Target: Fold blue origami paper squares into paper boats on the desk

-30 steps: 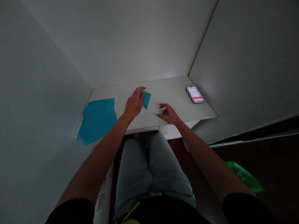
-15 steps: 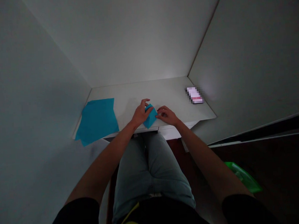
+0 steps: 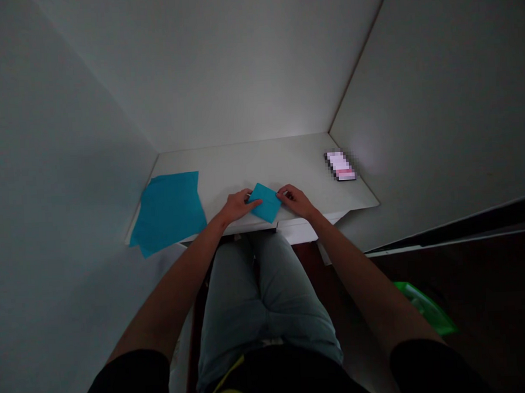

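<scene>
A small folded piece of blue paper (image 3: 266, 203) is held between my two hands, just above the front edge of the white desk (image 3: 243, 159). My left hand (image 3: 238, 206) grips its left corner, thumb on top and the other fingers partly hidden behind it. At the right corner, my right hand (image 3: 294, 199) pinches the paper between thumb and fingertips. The folded piece looks roughly square, its broad face turned up toward me, with a faint crease across it.
Larger sheets of blue paper (image 3: 169, 210) lie at the desk's left end, partly over the front edge. A phone (image 3: 340, 165) with a lit, blurred screen rests at the right end. Walls enclose the desk. A green bag (image 3: 427, 308) is on the dark floor at right.
My left hand has moved down and left, from over the paper to its left corner. The folded paper has turned and now shows a wider, flatter face. My right hand still pinches its right side.
</scene>
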`<state>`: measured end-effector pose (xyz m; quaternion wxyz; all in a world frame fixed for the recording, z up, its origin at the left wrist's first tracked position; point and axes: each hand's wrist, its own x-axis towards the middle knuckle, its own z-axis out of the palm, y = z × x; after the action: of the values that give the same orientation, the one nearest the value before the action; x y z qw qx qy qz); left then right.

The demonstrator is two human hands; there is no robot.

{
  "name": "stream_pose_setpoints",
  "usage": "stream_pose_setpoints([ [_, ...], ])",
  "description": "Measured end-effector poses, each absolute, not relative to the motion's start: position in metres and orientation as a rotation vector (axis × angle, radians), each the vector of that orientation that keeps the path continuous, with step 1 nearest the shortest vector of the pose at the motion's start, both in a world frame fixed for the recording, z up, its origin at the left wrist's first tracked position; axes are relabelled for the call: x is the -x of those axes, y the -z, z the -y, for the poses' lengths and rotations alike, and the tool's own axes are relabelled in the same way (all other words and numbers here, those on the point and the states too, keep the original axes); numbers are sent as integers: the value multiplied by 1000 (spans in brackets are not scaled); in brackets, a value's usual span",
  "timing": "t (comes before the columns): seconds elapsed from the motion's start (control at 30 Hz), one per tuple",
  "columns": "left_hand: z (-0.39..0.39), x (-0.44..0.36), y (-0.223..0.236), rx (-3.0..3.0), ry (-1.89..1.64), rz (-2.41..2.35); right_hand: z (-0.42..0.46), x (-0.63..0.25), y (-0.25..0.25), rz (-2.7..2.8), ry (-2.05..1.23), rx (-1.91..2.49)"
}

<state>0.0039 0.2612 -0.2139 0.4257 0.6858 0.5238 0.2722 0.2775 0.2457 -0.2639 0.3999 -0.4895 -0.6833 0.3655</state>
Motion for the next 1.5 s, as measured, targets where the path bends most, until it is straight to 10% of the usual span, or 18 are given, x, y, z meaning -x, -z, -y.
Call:
stream_pose_setpoints([
  [0.6,-207,12,232,-2679,-327,-1170,-238,-276,260,2277,-541,1120],
  [1.17,-241,-20,222,-1674,-933,-1329,-247,-286,263,1717,-1035,1166],
  [1.5,-238,-17,240,-2144,-808,-1761,-249,-279,273,1955,-640,1156],
])
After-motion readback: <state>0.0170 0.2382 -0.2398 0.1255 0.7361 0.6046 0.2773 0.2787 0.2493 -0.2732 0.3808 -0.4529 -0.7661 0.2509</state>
